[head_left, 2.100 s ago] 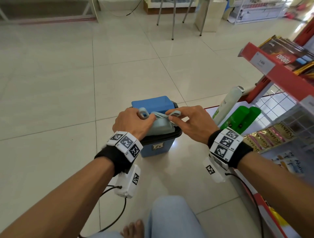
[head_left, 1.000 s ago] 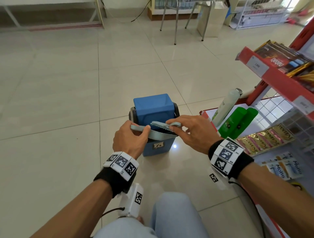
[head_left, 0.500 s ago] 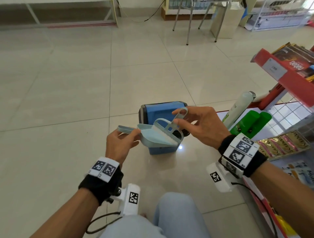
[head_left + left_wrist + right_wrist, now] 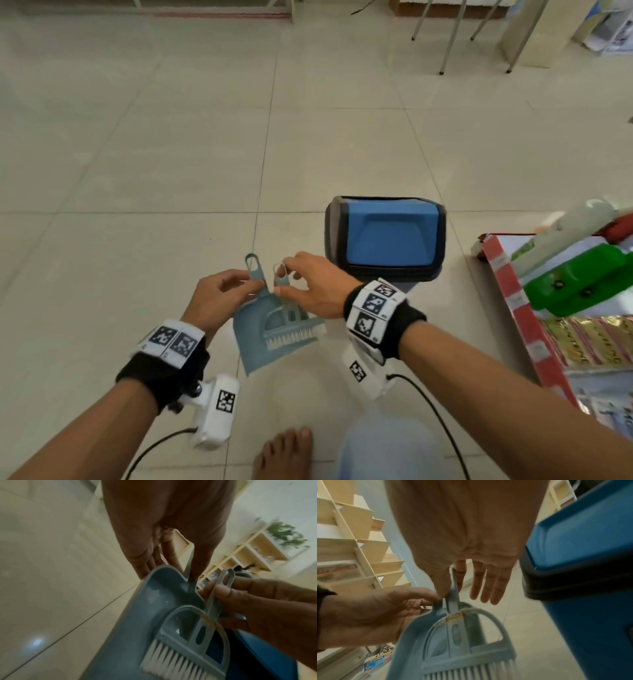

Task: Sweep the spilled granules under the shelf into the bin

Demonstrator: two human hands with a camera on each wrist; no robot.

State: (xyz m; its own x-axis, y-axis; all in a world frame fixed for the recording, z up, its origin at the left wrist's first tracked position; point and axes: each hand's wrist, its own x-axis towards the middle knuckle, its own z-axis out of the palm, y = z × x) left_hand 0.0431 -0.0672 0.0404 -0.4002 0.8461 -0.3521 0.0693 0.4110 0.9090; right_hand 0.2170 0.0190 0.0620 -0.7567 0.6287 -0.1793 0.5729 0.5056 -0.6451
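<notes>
A small grey-blue dustpan (image 4: 250, 337) hangs above the floor tiles, left of the bin, with a matching hand brush (image 4: 291, 329) lying in it, white bristles toward me. My left hand (image 4: 219, 298) pinches the dustpan handle (image 4: 188, 566). My right hand (image 4: 313, 284) pinches the brush handle (image 4: 453, 588) between thumb and forefinger, its other fingers straight. The blue bin (image 4: 385, 236) with a dark rim stands on the floor, its swing lid closed. No granules show in any view.
A red-edged store shelf (image 4: 510, 291) with green bottles (image 4: 579, 281) and sachet packs stands at the right. My bare foot (image 4: 284, 452) and knee are at the bottom. Chair legs (image 4: 448, 37) stand far back. Open tiled floor lies to the left.
Both hands lifted the dustpan and brush off the bin top, carried them left and down toward me, and turned them so the pan's mouth faces me. The bin lid is now closed.
</notes>
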